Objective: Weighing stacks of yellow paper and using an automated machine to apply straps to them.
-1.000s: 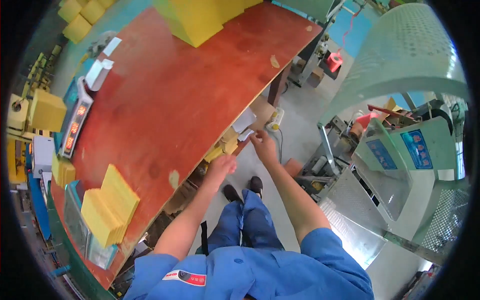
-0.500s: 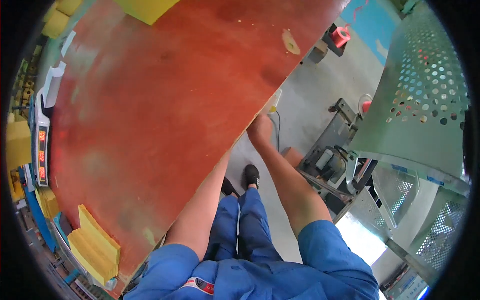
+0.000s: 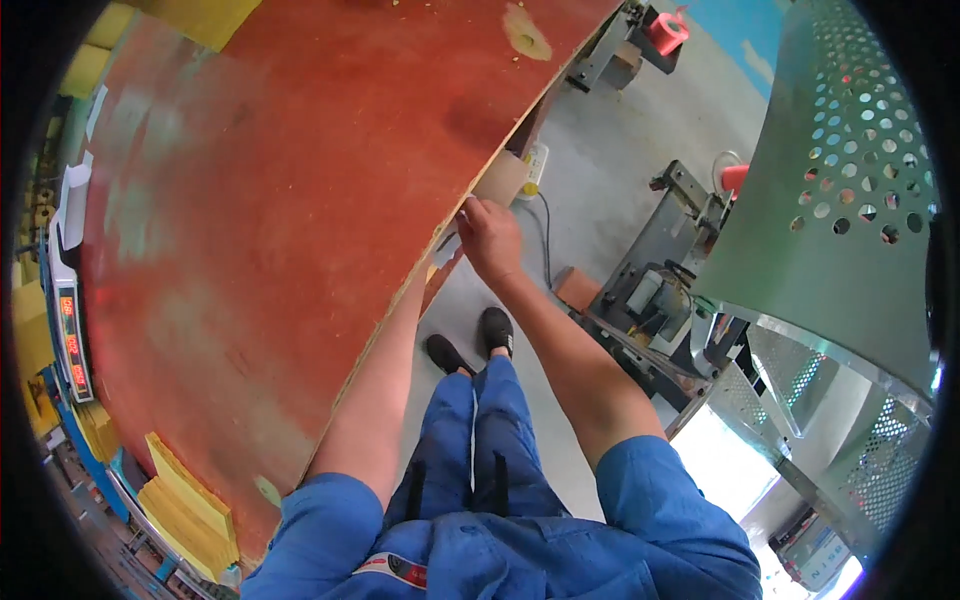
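Observation:
My right hand (image 3: 490,240) is at the edge of the red tabletop (image 3: 280,200), its fingers curled in a pinch. A white paper-like slip (image 3: 448,247) with a dark mark shows beside those fingers, partly under the edge, and seems to be held by them. My left forearm (image 3: 375,400) runs along the same edge, and the left hand is hidden below the tabletop. Just past my right hand, a tan panel or box (image 3: 502,178) shows under the table edge.
A perforated green metal guard (image 3: 850,200) stands at right, with a machine frame (image 3: 650,290) beneath. A white power strip (image 3: 535,170) with a cable hangs by the table. Yellow sheets (image 3: 190,510) and a device with a lit display (image 3: 70,330) line the left side. A pink roll (image 3: 667,33) is far right.
My right hand has shifted left and slightly up along the table edge. The white slip has come into view beside it, and the feet now show more fully.

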The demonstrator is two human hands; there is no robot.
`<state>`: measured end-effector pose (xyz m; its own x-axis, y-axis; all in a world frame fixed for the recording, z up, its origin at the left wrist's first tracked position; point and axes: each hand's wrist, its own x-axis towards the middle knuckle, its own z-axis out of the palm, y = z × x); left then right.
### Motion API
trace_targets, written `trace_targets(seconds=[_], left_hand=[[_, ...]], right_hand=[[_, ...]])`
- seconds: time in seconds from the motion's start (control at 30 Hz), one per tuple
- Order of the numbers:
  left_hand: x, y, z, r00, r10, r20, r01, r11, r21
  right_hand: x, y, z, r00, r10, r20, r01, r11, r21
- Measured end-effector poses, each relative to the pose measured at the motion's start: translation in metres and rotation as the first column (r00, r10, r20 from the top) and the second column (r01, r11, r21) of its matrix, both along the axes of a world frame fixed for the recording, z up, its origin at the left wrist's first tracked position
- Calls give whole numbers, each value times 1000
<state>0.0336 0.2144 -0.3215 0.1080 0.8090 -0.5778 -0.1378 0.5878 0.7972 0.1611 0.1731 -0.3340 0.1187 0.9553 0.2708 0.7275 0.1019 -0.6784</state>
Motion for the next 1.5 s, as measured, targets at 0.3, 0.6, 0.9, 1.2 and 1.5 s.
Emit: trace_targets(seconds=[0.3,0.6,0.9,1.2,1.5], left_hand=[[-12,5,-28,999,25,-32,-24,1000,10],[1,12,-40,995,95,-9,-95,991,-91],[-4,16,-55,988,117,-105,-114,993,33],[-24,30,-69,998,-25,-66,27,999,29],[-5,34,-55,956,39,-292,-46,999,-19]], right_hand=[[-1,1,2,999,20,-32,-20,1000,-5],[7,-1,-2,999,26,-38,-29,997,-65],[4,10,-4,947,-77,-311,4,973,-229],[-2,14,3,936,-28,-350,-74,959,-275],[4,13,2,930,-40,-366,-71,956,-284]])
